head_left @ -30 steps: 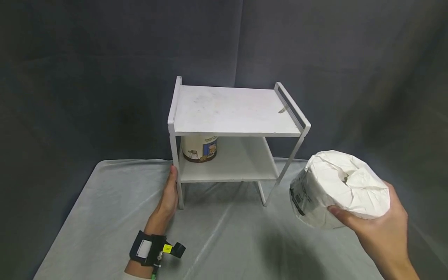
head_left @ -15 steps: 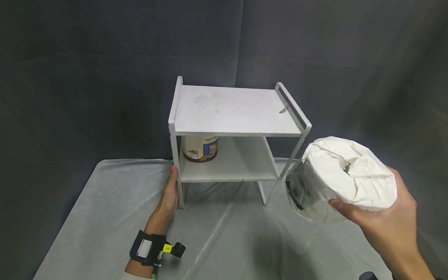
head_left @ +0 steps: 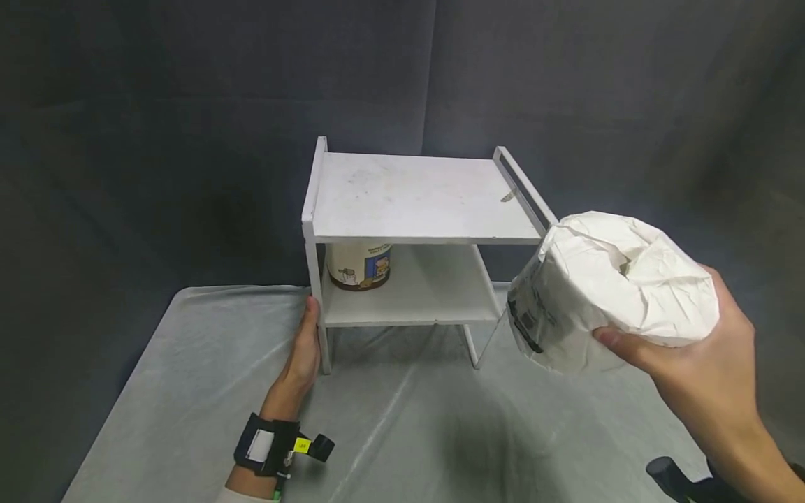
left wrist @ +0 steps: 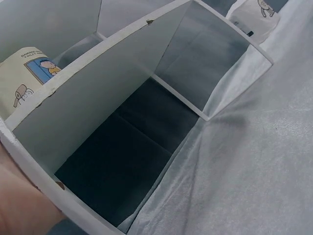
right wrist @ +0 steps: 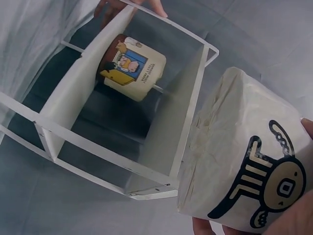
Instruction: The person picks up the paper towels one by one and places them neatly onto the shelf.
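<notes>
Head view: the right hand [head_left: 711,370] pinches, thumb toward the camera, a white, paper-wrapped cylindrical roll [head_left: 622,286] with a crumpled end; raised over the last second, it now overlaps the right side of a white two-shelf rack [head_left: 421,195], which seems to bring it nearer upper-shelf height. Well left of those fingers, the left hand [head_left: 303,353] rests against the rack's left leg (how its fingers curl, I cannot tell). Beyond them, on the lower shelf, stands a cream printed cylinder [head_left: 360,269]. Pale grey cloth [head_left: 189,391] spreads beneath both hands; farther back hangs a dark grey drape [head_left: 189,105].
</notes>
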`<action>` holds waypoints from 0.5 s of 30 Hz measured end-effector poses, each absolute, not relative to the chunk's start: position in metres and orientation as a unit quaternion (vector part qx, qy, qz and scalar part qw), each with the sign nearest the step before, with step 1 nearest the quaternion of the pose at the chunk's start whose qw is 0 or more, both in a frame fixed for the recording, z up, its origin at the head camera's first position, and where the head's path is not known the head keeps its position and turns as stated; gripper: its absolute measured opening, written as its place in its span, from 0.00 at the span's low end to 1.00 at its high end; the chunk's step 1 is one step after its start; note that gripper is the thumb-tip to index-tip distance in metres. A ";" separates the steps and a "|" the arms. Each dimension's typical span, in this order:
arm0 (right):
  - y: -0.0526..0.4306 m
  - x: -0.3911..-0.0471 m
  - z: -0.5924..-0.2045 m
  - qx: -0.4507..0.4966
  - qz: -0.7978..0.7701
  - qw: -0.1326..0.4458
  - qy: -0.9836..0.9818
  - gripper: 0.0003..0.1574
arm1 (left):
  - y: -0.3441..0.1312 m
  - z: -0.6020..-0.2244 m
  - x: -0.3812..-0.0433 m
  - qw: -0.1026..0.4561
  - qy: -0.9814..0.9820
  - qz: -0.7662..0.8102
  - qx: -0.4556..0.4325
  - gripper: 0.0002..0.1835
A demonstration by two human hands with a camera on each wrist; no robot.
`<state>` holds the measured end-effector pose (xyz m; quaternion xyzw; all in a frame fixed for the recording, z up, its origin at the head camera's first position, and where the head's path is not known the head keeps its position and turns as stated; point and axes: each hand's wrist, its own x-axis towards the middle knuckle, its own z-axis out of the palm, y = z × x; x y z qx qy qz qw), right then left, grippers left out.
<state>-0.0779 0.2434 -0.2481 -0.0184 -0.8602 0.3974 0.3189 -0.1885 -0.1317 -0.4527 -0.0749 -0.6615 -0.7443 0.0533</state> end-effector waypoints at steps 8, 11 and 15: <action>0.241 -0.090 -0.236 -0.027 0.390 0.317 -0.864 0.53 | -0.132 -0.452 -0.187 0.041 -0.666 -0.742 -0.064 0.47; 0.238 -0.095 -0.231 -0.022 0.400 0.312 -0.861 0.53 | -0.133 -0.453 -0.186 0.045 -0.666 -0.741 -0.068 0.46; 0.233 -0.100 -0.226 -0.014 0.407 0.312 -0.858 0.51 | -0.135 -0.452 -0.186 0.042 -0.667 -0.741 -0.063 0.46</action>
